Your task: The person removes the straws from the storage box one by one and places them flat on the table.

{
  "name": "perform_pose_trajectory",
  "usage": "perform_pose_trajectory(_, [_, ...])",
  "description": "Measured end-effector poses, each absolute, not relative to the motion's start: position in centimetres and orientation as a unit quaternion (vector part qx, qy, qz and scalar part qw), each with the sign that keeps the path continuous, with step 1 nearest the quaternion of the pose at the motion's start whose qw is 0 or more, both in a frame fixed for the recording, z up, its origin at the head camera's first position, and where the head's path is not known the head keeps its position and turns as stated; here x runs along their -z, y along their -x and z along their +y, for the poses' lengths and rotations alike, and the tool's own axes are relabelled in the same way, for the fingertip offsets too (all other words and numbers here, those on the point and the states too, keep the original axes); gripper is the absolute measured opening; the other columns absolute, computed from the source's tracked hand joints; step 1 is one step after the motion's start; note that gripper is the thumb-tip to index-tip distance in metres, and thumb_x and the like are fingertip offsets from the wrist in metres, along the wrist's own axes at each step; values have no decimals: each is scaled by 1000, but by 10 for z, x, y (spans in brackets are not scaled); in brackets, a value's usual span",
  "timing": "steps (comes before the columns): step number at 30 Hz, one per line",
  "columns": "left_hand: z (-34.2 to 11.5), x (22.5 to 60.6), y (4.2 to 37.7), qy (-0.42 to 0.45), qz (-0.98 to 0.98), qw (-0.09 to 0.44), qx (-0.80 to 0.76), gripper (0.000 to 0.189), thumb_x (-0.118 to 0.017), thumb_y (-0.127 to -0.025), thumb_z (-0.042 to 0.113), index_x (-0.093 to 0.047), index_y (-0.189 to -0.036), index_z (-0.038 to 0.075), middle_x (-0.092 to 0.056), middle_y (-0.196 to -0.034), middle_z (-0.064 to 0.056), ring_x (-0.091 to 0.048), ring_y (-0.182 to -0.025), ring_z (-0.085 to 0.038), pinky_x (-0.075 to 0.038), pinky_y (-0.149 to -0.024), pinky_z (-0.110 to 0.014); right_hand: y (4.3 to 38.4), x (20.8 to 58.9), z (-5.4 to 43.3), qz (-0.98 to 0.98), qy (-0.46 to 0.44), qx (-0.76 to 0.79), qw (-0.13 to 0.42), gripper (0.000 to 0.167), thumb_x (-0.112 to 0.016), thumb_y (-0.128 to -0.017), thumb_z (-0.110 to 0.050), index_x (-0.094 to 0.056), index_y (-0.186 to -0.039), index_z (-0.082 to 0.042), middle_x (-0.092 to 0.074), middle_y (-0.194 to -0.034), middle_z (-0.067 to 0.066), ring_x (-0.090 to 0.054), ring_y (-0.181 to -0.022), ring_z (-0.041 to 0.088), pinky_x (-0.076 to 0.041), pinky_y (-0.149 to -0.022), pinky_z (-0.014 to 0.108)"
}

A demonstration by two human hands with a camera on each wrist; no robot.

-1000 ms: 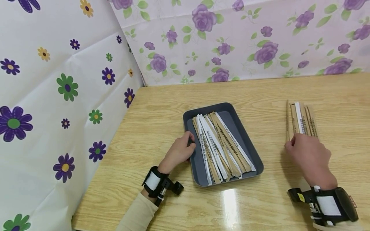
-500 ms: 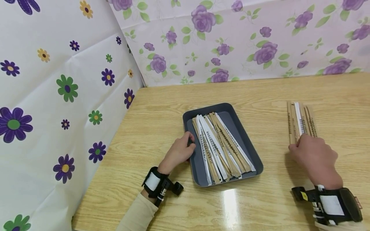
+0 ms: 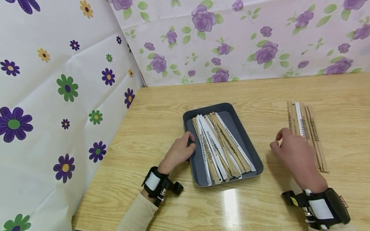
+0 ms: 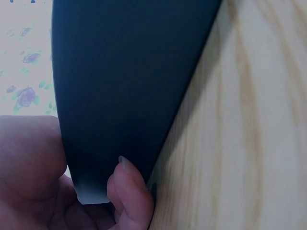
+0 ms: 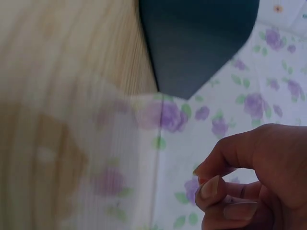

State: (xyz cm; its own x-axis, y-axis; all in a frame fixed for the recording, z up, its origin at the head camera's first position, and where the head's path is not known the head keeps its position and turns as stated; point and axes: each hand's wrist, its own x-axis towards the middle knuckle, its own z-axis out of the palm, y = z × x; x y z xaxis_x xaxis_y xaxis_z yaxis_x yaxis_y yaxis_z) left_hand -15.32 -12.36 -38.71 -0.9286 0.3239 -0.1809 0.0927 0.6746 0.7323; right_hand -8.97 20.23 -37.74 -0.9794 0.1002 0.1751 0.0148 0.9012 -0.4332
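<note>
My left hand [image 3: 177, 150] grips the left side wall of a dark grey tray [image 3: 251, 150], thumb and fingers on either side of its rim in the left wrist view. In the tray lies a loose bundle of paper-wrapped straws [image 3: 219, 147], brown and white with dark print. To the right, more wrapped straws [image 3: 315, 138] lie side by side in a row, mostly brown with a white one among them. Over the row's near left part is my right hand [image 3: 297, 157], which hides some of it. Its fingers are loosely curled with nothing seen between thumb and fingertips [image 5: 211, 187].
Everything stands on a wood-grain table [image 3: 144, 128]. Flowered sheets, one at the back [image 3: 240, 29] and one on the left [image 3: 49, 106], border it. Each wrist wears a strapped camera, such as the left camera [image 3: 177, 188].
My right hand has let go of the straws in the row and moved left toward the tray, uncovering the near ends of the right-hand straws. The left hand and tray have not moved.
</note>
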Motion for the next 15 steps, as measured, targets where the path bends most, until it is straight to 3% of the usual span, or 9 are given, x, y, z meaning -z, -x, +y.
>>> perform_pose_trajectory(9, [-124,387,153,-114,905,147,-382,17,-44,-100,14,-48,-114,7,-43,-59,-5,-52,-48,-20,-53,-49,-33,87,380,172,-964,-56,-212,148,11,-55,-87,-10,-53,-94,-2,-37,-47,-3,-31,-37,12,-22,-35,25])
perform_pose_trajectory(15, [-123,387,153,-114,906,146,-380,17,-44,-100,15,-49,-115,8,-42,-59,-5,-52,-48,-20,-53,-50,-32,81,377,155,-965,-88,-194,151,9,-57,-88,-11,-59,-93,-5,-40,-49,-5,-33,-39,12,-23,-35,27])
